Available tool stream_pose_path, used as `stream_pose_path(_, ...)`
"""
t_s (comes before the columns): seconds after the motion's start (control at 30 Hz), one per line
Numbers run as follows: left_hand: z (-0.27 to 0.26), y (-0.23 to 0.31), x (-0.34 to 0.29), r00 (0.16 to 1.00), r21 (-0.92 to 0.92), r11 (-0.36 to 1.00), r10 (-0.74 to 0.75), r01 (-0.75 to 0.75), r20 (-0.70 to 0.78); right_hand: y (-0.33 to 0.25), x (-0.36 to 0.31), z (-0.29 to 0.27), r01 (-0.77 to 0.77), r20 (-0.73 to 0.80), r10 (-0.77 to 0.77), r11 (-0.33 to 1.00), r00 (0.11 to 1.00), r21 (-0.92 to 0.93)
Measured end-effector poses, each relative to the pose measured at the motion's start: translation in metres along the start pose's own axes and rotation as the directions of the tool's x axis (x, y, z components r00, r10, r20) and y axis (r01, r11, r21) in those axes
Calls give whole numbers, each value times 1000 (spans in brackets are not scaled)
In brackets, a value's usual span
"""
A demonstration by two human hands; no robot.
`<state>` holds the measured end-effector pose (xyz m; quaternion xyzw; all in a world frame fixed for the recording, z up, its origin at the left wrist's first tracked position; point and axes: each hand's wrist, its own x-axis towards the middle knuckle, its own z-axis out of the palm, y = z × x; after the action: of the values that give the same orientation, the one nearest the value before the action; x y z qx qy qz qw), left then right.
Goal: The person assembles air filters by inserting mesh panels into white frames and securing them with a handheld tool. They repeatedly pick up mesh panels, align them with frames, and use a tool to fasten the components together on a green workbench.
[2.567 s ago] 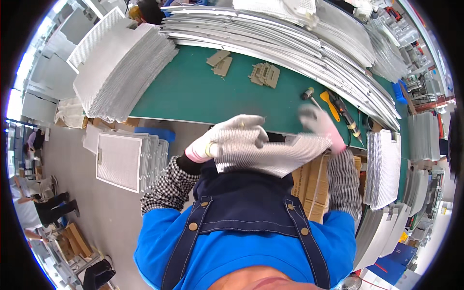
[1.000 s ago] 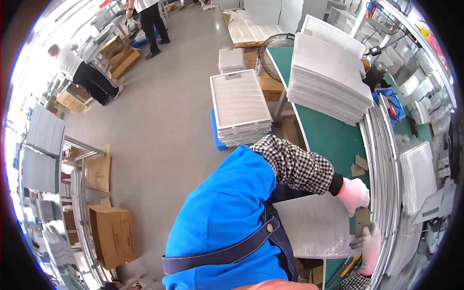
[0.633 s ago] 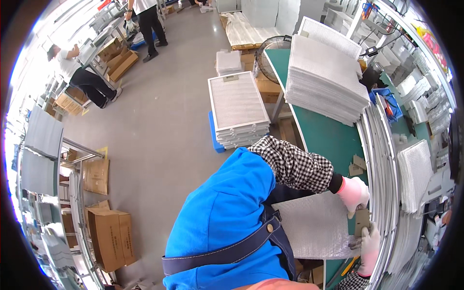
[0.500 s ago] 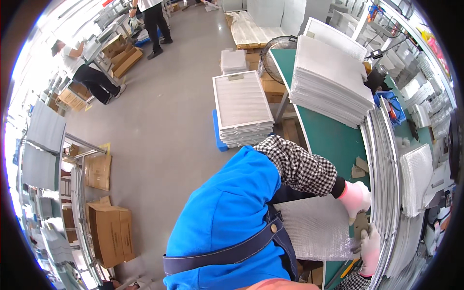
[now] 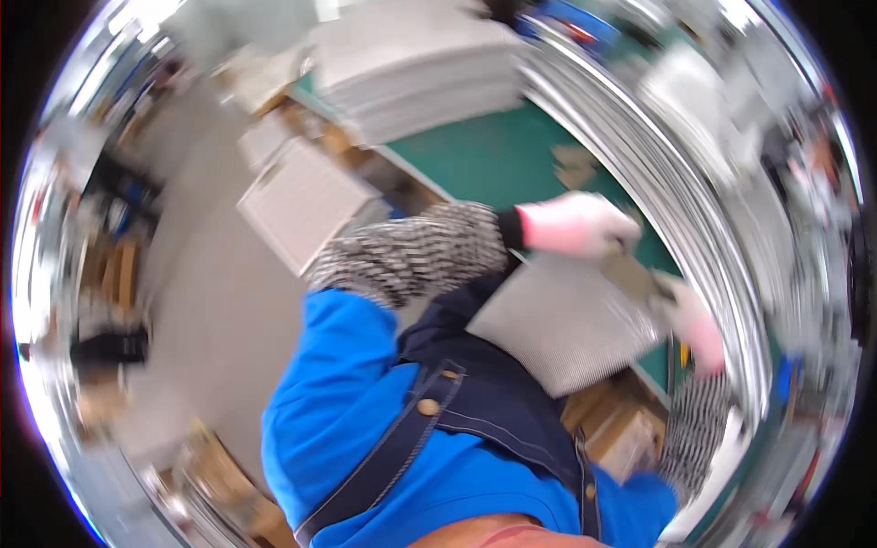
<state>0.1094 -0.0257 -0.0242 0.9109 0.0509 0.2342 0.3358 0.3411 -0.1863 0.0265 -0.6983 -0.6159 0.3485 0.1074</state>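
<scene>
Both my hands wear white gloves with pink cuffs. My left hand [image 5: 585,226] has its fingers closed on one end of a small grey-brown flat piece [image 5: 628,274], which looks like card. At its other end, my right hand [image 5: 690,324] also grips it, fingers partly blurred. Beneath the piece lies a silver mesh-textured sheet [image 5: 562,324], its near corner overhanging the table edge by my apron. Several similar small pieces [image 5: 574,166] rest on the green tabletop [image 5: 475,155] beyond my left hand.
Long metal-edged panels [image 5: 662,160] stand in a row just right of my hands. A tall stack of pale sheets [image 5: 411,78] occupies the table's far end, near a blue bin [image 5: 580,26]. Framed panels [image 5: 306,196] are piled off the table's left. A cardboard box [image 5: 621,425] sits below.
The view has swung to the right, blurring the surroundings. Both hands still hold the small flat piece, now over the mesh sheet and more toward the middle of the picture.
</scene>
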Motion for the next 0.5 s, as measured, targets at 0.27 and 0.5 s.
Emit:
stream_pose_path(0.27,0,25,53,934,236,970,-30,-59,356,-14,-9,-2,-88,10,88,996,996,-31)
stream_pose_path(0.5,19,22,71,766,308,927,-38,-213,642,23,-14,12,83,-108,-84,996,991,-10)
